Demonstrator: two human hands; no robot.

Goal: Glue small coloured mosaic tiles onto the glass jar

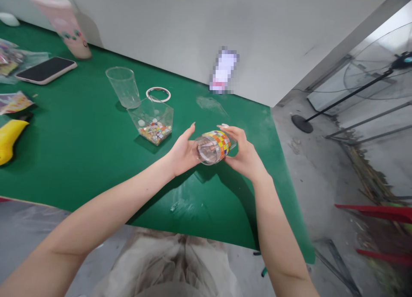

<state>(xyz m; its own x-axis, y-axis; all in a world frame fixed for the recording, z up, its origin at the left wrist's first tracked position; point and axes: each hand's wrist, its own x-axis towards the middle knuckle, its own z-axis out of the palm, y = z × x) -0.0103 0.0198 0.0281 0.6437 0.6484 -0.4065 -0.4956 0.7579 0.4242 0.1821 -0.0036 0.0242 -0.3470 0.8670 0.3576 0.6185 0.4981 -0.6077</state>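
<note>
Tilted on its side above the green table, a clear glass (222,143) carries a band of yellow, orange, white and blue mosaic tiles. My right hand (243,153) grips it around the far end, thumb below and fingers above. My left hand (185,153) supports the other end against the palm, its thumb raised and apart from the glass; its other fingers are partly hidden behind it. To the left stands an angular clear container (156,131) with loose coloured tiles in its bottom. Behind that container are an empty clear cup (125,89) and a white ring (158,94).
A phone with a blurred screen (224,70) leans on the wall at the back. On the left of the green table (80,159) are a dark phone (46,71), a pink tumbler (66,26), plastic packets (14,104) and a yellow tool (11,140). A fan (383,74) stands on the floor.
</note>
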